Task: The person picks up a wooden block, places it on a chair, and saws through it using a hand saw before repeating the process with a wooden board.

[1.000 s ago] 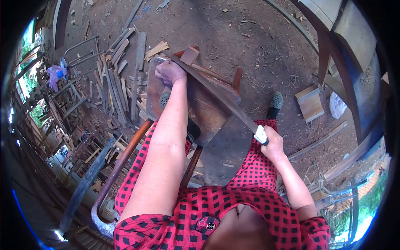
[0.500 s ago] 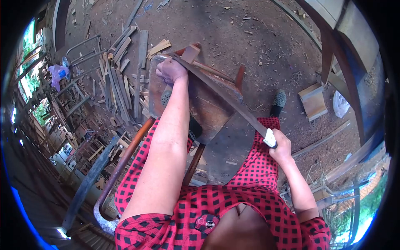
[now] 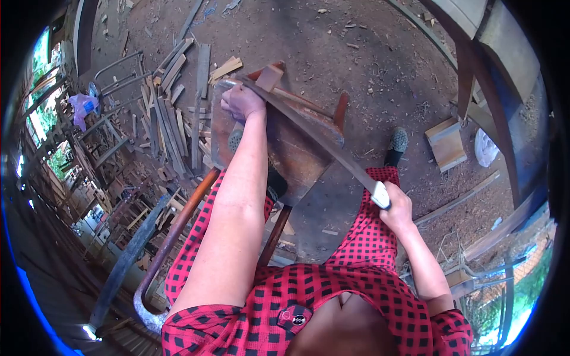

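My right hand (image 3: 396, 209) is wrapped around the white-and-dark handle (image 3: 380, 194) of a handsaw. Its long blade (image 3: 320, 137) slants up and left to a block of wood (image 3: 271, 77), which sticks out past the blade. Close beside the blade's far end, my left hand (image 3: 243, 102) is closed and pressed down, apparently on the same piece of wood; most of what it grips is hidden. Beneath both lies a worn brown wooden stool (image 3: 300, 151), its legs showing at the far side. A patterned shoe (image 3: 236, 140) rests by its left part.
Wood offcuts (image 3: 169, 121) lie heaped to the left. A curved metal-and-wood armrest (image 3: 178, 228) stands near my left side. On the right are a wooden box-like piece (image 3: 446, 146), a clear plastic bag (image 3: 487, 148) and dark furniture (image 3: 504, 113). My other shoe (image 3: 398, 140) is on the dirt floor.
My right hand and the saw have slid slightly up and left along the blade's line. My left hand has stayed almost in place.
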The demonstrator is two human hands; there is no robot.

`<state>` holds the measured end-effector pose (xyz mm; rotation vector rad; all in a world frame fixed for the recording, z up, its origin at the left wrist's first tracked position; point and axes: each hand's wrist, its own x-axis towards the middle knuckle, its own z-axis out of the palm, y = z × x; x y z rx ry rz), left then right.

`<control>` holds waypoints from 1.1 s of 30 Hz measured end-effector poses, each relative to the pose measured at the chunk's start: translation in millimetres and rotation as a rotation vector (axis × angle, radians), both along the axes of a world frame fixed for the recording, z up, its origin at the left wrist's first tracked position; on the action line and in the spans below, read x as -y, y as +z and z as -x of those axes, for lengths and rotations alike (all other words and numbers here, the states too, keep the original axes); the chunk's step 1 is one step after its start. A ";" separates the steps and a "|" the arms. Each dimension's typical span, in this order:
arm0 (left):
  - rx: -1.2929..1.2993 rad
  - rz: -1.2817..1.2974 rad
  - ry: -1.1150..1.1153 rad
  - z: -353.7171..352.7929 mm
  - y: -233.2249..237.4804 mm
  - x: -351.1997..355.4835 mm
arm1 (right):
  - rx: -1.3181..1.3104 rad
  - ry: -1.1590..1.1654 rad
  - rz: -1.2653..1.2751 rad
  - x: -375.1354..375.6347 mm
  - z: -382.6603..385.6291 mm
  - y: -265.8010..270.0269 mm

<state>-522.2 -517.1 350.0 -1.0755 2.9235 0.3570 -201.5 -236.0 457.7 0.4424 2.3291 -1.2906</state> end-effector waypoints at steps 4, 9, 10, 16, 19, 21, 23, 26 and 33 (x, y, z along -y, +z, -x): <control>0.087 0.028 -0.108 -1.5 13.9 -7.1 | 0.048 0.066 0.077 60.2 112.1 -47.8; 0.126 -0.025 -0.090 2.7 21.6 -14.9 | -0.021 0.070 0.068 53.5 91.4 -30.4; 0.133 -0.003 -0.067 1.9 27.3 -19.9 | 0.012 -0.009 0.063 40.6 58.7 -19.6; 0.125 0.062 -0.152 0.7 22.0 -12.5 | -0.009 0.050 0.048 26.3 65.5 -23.9; 0.127 0.042 -0.156 0.2 20.2 -11.6 | 0.001 0.119 0.073 67.6 133.5 -61.3; 0.123 0.011 -0.135 -0.8 21.6 -10.4 | 0.007 0.141 0.082 69.7 137.4 -55.0; 0.134 0.014 -0.109 2.5 23.7 -13.3 | 0.054 0.065 0.063 60.5 116.6 -28.8; 0.107 0.031 0.000 3.7 21.3 -14.5 | 0.033 0.030 0.048 11.8 21.8 -7.7; 0.127 0.080 -0.136 -2.9 25.6 -15.7 | -0.028 0.099 0.064 63.3 126.8 -41.9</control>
